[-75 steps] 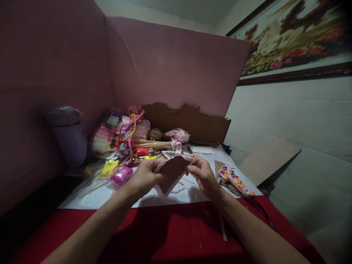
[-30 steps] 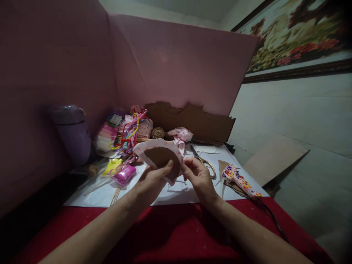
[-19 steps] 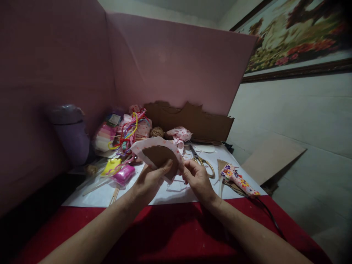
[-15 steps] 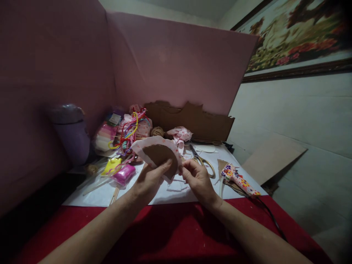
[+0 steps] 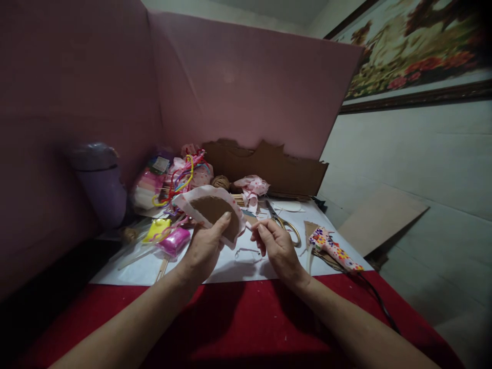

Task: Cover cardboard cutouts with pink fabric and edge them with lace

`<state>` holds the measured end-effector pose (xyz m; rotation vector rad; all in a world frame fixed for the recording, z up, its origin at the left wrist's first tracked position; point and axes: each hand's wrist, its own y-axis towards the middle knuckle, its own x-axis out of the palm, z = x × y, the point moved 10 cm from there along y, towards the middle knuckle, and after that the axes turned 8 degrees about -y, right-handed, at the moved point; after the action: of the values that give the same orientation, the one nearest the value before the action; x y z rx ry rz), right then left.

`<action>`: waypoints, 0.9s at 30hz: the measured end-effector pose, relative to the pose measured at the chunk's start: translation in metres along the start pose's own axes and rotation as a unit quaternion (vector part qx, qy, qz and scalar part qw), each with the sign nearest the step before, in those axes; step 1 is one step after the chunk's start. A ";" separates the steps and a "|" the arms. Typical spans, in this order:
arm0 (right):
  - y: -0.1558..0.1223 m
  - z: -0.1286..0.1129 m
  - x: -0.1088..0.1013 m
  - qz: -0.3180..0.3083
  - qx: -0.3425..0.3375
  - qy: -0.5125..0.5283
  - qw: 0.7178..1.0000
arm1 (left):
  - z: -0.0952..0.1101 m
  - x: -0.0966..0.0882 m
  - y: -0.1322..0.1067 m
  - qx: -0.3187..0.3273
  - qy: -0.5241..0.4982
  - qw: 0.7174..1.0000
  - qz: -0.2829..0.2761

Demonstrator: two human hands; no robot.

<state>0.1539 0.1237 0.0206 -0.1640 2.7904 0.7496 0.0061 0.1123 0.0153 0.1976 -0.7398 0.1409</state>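
Observation:
My left hand (image 5: pixel 203 248) is closed on a half-round cardboard piece (image 5: pixel 207 209), thumb across its brown face. Pale pink dotted fabric (image 5: pixel 188 196) is folded over the curved rim of this piece. Just right of it, my right hand (image 5: pixel 277 248) is closed, with thumb and fingers pinching a small pale strip (image 5: pixel 248 225). The strip's tip lies close to the fabric rim; I cannot tell whether they touch. Behind my right hand lie gold-handled scissors (image 5: pixel 291 233). Farther right, a flower-patterned glue gun (image 5: pixel 335 249) rests on a cardboard scrap.
White paper (image 5: pixel 223 271) covers part of a red cloth (image 5: pixel 230 318). Pipe cleaners (image 5: pixel 189 177), a twine ball (image 5: pixel 220 182), crumpled pink fabric (image 5: pixel 251 185), yellow (image 5: pixel 157 230) and magenta (image 5: pixel 175 242) packets lie behind and left. A purple cup (image 5: pixel 100 189) stands far left.
The cardboard piece has shifted left and slightly up in my left hand. My right hand has come away from its edge, and the pale strip now shows at my fingertips.

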 end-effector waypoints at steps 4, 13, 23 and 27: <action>0.001 0.010 0.012 -0.049 0.030 0.038 0.998 | -0.005 -0.001 0.003 -0.035 -0.047 0.998 0.004; -0.001 0.024 0.028 -0.116 0.120 0.154 0.974 | -0.009 -0.007 0.003 -0.049 -0.035 0.998 0.026; 0.001 0.029 0.025 -0.098 0.135 0.201 0.965 | -0.009 -0.013 0.005 -0.046 -0.046 0.997 0.046; 0.001 0.031 0.025 -0.094 0.149 0.218 0.960 | -0.008 -0.012 0.004 -0.048 -0.040 0.997 0.041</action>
<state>0.1361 0.1390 -0.0119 -0.5917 3.1911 0.2628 0.0018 0.1177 0.0018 0.0809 -0.8329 0.1754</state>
